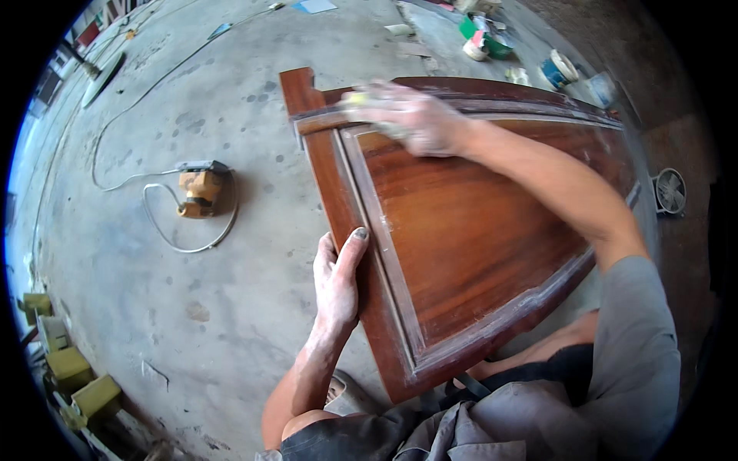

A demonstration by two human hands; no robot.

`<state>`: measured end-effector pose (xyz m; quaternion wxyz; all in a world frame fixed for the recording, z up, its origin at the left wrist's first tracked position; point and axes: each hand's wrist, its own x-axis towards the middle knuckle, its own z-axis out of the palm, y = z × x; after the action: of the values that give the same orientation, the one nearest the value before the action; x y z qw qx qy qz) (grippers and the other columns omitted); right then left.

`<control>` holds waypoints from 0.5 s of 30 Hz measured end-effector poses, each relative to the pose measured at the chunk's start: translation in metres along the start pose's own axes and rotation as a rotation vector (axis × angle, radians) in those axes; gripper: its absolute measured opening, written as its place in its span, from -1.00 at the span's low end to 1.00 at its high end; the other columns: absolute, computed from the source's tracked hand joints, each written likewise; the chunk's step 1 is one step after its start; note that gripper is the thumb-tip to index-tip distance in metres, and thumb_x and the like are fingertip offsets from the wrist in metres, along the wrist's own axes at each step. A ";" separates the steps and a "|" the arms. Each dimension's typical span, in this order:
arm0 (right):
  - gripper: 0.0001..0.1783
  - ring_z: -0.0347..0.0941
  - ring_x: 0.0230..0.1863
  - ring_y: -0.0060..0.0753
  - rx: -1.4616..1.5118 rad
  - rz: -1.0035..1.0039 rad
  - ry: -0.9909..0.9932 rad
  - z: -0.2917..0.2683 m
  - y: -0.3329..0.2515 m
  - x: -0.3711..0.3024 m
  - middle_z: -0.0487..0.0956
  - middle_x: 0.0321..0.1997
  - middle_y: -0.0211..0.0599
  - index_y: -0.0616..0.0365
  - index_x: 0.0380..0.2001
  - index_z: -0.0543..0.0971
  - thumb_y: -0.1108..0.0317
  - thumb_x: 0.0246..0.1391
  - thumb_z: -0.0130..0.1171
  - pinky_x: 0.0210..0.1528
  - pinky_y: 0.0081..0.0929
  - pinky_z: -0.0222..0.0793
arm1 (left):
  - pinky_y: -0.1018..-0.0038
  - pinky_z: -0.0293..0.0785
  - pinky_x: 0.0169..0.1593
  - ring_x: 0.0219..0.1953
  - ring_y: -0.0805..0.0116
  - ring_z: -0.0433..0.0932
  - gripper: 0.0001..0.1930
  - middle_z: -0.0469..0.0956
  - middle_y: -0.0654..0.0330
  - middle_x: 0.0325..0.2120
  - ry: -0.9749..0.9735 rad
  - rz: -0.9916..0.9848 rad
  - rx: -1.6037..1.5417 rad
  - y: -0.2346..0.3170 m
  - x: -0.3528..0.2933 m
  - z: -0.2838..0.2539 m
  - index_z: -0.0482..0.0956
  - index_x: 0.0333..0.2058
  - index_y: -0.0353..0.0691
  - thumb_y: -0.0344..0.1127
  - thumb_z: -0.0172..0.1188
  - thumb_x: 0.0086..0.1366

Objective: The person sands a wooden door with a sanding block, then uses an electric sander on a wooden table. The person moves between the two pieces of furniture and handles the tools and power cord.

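Note:
A reddish-brown wooden panel (477, 230) with a raised moulded border lies tilted across my lap; whitish dust clings to its grooves. My left hand (338, 276) grips the panel's left frame strip, thumb on the face and fingers around the outer edge. At the upper left corner, my right hand (411, 119) is pressed to the moulding, smeared by motion and coated in pale dust. Something small and yellowish shows at its fingertips, too blurred to name.
A yellow electric sander (201, 192) with a looped cord rests on the concrete floor (254, 184) at left. Green-yellow blocks (71, 369) line the lower left. Beyond the panel stand a green tub (496, 48) and a blue-white bucket (560, 69). A small fan (670, 190) is at right.

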<state>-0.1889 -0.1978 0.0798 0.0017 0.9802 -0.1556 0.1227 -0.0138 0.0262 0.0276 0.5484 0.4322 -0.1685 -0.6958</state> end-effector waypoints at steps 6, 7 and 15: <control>-0.28 0.23 0.35 -0.11 -0.080 -0.007 0.006 -0.001 -0.018 0.011 0.40 0.28 -0.14 0.10 0.20 0.41 0.64 -0.16 0.07 0.45 -0.10 0.03 | 0.47 0.42 -0.01 -0.11 0.42 0.47 -0.59 0.52 0.14 -0.14 -0.036 0.004 0.243 0.002 0.000 -0.030 0.42 0.02 -0.35 -0.10 0.08 0.40; -0.29 0.20 0.37 -0.07 -0.086 0.072 -0.022 -0.018 -0.021 -0.004 0.37 0.30 -0.11 0.11 0.20 0.41 0.65 -0.15 0.05 0.45 -0.06 0.02 | 0.45 0.42 -0.01 -0.11 0.40 0.47 -0.58 0.52 0.12 -0.11 -0.030 0.056 0.248 0.007 0.000 -0.051 0.42 0.03 -0.33 -0.08 0.05 0.41; -0.56 0.10 0.42 0.04 -0.025 0.611 0.178 -0.036 -0.060 -0.127 0.34 0.32 -0.02 0.25 0.18 0.42 0.34 0.37 -0.28 0.42 -0.21 -0.01 | 0.05 -0.22 0.45 0.37 0.08 0.10 -0.46 0.32 -0.05 0.21 0.545 0.967 2.389 0.134 0.104 -0.213 0.38 0.12 -0.42 -0.33 0.14 0.16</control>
<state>-0.2964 -0.1009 0.0862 -0.0096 0.8735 -0.4434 0.2008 0.2337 -0.0630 -0.0420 0.0392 0.6692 -0.6969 0.2549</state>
